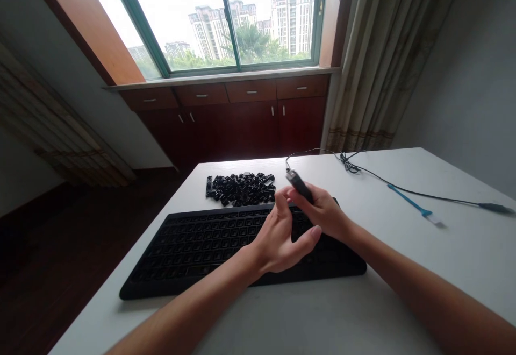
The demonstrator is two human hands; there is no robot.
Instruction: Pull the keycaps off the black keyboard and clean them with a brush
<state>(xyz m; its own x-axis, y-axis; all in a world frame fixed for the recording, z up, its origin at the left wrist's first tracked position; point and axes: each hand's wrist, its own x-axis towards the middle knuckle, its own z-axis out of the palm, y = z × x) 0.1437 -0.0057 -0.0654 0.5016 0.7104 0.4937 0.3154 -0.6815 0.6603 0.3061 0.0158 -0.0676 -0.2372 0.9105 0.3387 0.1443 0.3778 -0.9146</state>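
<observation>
- A white table (443, 269) is spread across the lower part of the frame, and a dark wooden floor (60, 269) is seen to its left.
- A large window (242, 21) is set in the wall at top centre, with high-rise apartment blocks (292, 21) seen through the glass.
- A row of reddish-brown cabinets (250, 123) is fitted below the window.
- A beige curtain (363, 64) is hung at upper right, beside the window.
- A black keyboard (201, 253) is laid flat on the table at lower centre.
- A heap of black keycaps (239, 189) is piled just behind the keyboard, near the far edge of the table.
- The left hand (280, 242) is held over the keyboard at centre, with its fingers spread and slightly curled and nothing pinched. Whether the keyboard is touched cannot be told.
- The right hand (324, 210) is held just up and to the right of the left hand, over the back edge of the keyboard.
- A small black device (299, 185) is pinched in the right hand's fingers, with its upper end pointed up and to the left, above the keyboard.
- A thin black cable (382, 180) is looped at the far edge of the table and appears to be led to the device, then is run off toward the right.
- A blue plastic stick (409, 201) with a white tip is laid at right, just below the cable.
</observation>
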